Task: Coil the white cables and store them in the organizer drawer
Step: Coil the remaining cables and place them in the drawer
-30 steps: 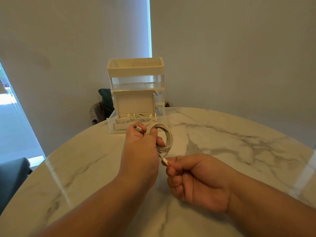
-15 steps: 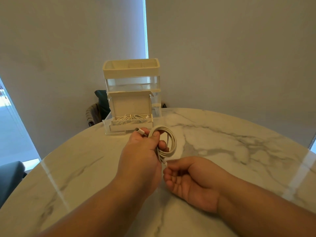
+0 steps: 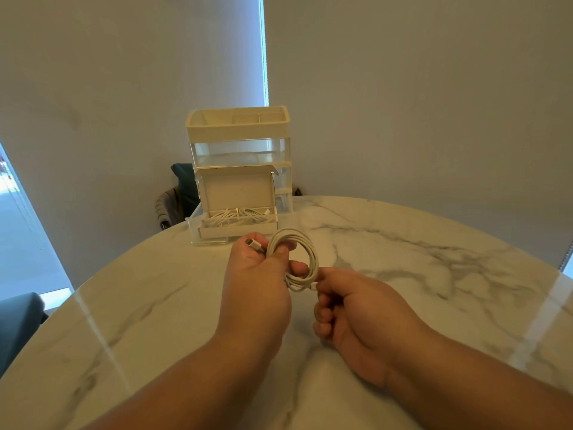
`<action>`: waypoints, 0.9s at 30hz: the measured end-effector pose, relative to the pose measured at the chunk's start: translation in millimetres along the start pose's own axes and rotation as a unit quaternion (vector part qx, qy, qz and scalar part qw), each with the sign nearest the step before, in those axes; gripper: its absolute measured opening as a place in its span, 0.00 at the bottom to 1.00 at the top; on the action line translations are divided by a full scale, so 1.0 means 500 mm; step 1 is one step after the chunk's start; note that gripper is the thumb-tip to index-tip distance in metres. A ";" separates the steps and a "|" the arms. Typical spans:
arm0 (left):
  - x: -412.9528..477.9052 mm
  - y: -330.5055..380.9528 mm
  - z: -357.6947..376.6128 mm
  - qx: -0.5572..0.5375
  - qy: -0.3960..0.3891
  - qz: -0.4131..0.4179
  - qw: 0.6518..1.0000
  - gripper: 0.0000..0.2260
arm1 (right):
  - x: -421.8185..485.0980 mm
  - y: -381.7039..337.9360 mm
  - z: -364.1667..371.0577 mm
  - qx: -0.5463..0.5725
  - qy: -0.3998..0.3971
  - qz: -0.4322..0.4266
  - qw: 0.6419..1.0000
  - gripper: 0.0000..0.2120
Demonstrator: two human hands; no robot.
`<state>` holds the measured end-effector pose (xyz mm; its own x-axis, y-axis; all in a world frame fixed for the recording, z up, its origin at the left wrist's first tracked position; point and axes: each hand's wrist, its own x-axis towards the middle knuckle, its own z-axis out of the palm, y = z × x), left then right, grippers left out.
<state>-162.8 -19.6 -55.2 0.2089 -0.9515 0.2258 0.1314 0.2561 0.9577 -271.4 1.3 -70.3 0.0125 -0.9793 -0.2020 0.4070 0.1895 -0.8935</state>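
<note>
At the far edge of the round marble table [image 3: 434, 274], against the wall: one cream organizer [image 3: 238, 131], upright, in tiers
- Top tier: an open tray [image 3: 237, 117] divided into compartments; its contents cannot be made out from here
- Middle tier [image 3: 240, 152]: clear-walled; what it holds cannot be told
- Bottom tier: a clear drawer [image 3: 193, 226], pulled out toward the person. Inside sits a pale cardboard box [image 3: 237, 232] with its lid [image 3: 237, 192] standing upright at the back. The box holds several stored cables [image 3: 238, 215], white, lying in loose loops, with the count unclear

In front of the drawer, above the tabletop and outside every container: one white cable [image 3: 310, 252], wound into a round coil of several turns
- Left hand [image 3: 257, 280]: grips the coil at its upper left, fingers curled round the strands and passing through the loop. One connector [image 3: 250, 243] pokes out beside the knuckles
- Right hand [image 3: 356, 311]: pinches the cable's other end [image 3: 313, 286] at the coil's lower rim between thumb and forefinger, the remaining fingers curled toward the palm

Behind the table, left of the organizer: a dark chair back [image 3: 173, 203] with cloth draped over it

Lower left corner: part of a second dark seat [image 3: 15, 324]
</note>
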 end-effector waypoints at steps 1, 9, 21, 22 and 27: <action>0.000 -0.005 0.001 0.019 0.007 -0.003 1.000 0.04 | -0.002 -0.001 0.002 -0.003 0.001 -0.014 1.000 0.12; -0.001 0.002 0.008 -0.070 -0.026 -0.118 0.990 0.08 | 0.010 0.001 -0.002 -0.017 0.027 -0.023 0.999 0.08; -0.003 -0.005 0.002 0.007 -0.076 -0.020 0.997 0.05 | 0.008 -0.001 -0.002 0.002 0.027 -0.026 0.999 0.12; -0.002 -0.005 0.002 0.000 -0.073 -0.015 0.997 0.04 | 0.012 -0.001 -0.003 0.011 0.040 -0.030 0.999 0.10; -0.011 -0.006 0.012 -0.042 -0.093 -0.022 0.995 0.06 | 0.033 -0.002 -0.015 0.061 0.098 -0.026 0.993 0.06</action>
<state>-170.3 -16.0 -58.5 0.0186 -0.9754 0.2198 0.2179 0.2185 0.9512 -278.4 -14.4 -75.9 -0.1856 -0.9525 -0.2416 0.5101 0.1167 -0.8522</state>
